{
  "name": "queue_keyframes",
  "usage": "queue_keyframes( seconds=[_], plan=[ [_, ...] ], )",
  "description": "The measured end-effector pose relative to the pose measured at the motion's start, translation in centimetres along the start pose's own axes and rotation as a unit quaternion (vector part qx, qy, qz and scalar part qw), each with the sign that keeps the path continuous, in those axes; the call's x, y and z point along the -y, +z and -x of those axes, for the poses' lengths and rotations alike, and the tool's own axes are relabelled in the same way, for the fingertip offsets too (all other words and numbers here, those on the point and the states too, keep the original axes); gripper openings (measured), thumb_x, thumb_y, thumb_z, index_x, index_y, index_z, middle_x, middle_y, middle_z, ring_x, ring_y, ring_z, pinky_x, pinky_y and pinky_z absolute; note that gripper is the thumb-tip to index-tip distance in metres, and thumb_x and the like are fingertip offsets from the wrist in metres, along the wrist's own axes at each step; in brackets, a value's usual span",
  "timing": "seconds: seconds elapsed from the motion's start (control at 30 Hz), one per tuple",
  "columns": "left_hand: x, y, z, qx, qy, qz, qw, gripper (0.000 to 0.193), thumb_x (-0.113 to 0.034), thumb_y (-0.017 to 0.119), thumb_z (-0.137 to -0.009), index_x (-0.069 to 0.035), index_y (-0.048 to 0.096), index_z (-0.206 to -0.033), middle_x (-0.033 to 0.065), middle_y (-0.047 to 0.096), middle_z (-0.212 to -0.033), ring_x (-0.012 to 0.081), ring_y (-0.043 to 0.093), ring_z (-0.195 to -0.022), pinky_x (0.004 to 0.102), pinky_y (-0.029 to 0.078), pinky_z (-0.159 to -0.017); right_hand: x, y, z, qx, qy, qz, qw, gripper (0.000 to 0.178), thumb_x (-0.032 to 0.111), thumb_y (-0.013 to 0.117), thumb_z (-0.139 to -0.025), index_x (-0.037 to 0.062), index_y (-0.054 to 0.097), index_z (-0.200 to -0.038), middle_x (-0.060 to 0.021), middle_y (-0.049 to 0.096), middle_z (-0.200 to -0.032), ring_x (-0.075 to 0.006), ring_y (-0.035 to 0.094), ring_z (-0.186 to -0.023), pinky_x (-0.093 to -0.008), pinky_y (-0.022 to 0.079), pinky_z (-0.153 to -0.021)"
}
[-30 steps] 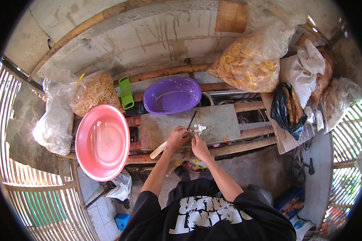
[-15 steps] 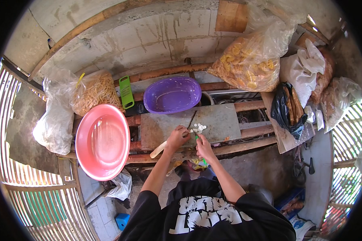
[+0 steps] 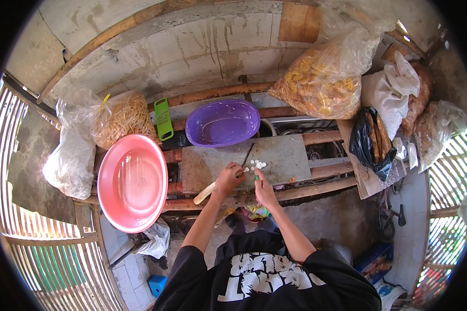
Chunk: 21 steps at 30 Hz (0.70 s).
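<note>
Hands [image 3: 231, 178] clasp a half-hidden pale stick [image 3: 205, 194] and an indistinct green-handled tool [image 3: 257, 178].

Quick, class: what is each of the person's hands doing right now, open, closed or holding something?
Left hand: closed over a long pale stick.
Right hand: closed around a green-handled tool.

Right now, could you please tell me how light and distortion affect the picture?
Head view: daylight glares through the slats at both sides; the pink basin shows bright reflections; the upper beam looks bowed; the white pieces show little detail.
</note>
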State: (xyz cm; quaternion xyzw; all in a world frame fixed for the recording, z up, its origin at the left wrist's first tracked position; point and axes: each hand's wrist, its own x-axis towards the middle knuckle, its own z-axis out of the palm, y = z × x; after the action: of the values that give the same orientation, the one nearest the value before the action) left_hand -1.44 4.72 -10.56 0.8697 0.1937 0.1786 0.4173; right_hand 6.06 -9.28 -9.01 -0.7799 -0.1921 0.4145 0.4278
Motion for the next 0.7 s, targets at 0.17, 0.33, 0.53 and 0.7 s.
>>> queue_keyframes(
  seconds=[0.17, 0.33, 0.53, 0.7],
  plan=[
    [0.3, 0.1, 0.1, -0.009, 0.005, -0.003, 1.0, 0.014, -0.006, 0.063, -0.064, 0.001, 0.058, -0.076, 0.0127, 0.057, -0.082, 0.0294, 0.055, -0.077, 0.0339, 0.045, -0.068, 0.2, -0.1, 0.1, -0.01, 0.007, -0.007, 1.0, 0.046, 0.026, 0.03, -0.083, 0.0167, 0.029, -0.128, -0.0227, 0.055, -0.08, -0.0412, 0.052, -0.075, -0.0459, 0.038, -0.069],
    [0.4, 0.1, 0.1, -0.003, 0.001, -0.006, 1.0, 0.014, -0.005, 0.063, -0.064, 0.001, 0.057, -0.076, 0.0128, 0.058, -0.083, 0.0296, 0.054, -0.079, 0.0342, 0.045, -0.068, -0.6, 0.1, -0.4, -0.002, 0.006, 0.002, 1.0, 0.049, 0.027, 0.03, -0.083, 0.0125, 0.026, -0.129, -0.0261, 0.055, -0.087, -0.0424, 0.051, -0.08, -0.0464, 0.038, -0.073],
    [0.2, 0.0, 0.2, -0.006, 0.001, 0.004, 1.0, 0.015, -0.009, 0.06, -0.066, 0.0, 0.057, -0.077, 0.0126, 0.057, -0.083, 0.0307, 0.053, -0.081, 0.0357, 0.044, -0.069, 0.0, 0.3, 0.1, -0.034, -0.031, 0.034, 0.998, 0.049, 0.027, 0.032, -0.083, 0.0075, 0.025, -0.127, -0.027, 0.054, -0.083, -0.0434, 0.051, -0.078, -0.0485, 0.037, -0.071],
    [0.4, 0.1, 0.1, 0.002, -0.015, -0.001, 1.0, 0.017, -0.009, 0.061, -0.066, 0.0, 0.058, -0.08, 0.0124, 0.057, -0.083, 0.0304, 0.053, -0.081, 0.0356, 0.044, -0.07, -0.2, 1.0, 0.3, -0.045, -0.115, 0.025, 0.992, 0.034, 0.022, 0.034, -0.085, 0.0088, 0.027, -0.115, -0.0238, 0.052, -0.074, -0.0411, 0.052, -0.07, -0.0471, 0.036, -0.066]
  ],
)
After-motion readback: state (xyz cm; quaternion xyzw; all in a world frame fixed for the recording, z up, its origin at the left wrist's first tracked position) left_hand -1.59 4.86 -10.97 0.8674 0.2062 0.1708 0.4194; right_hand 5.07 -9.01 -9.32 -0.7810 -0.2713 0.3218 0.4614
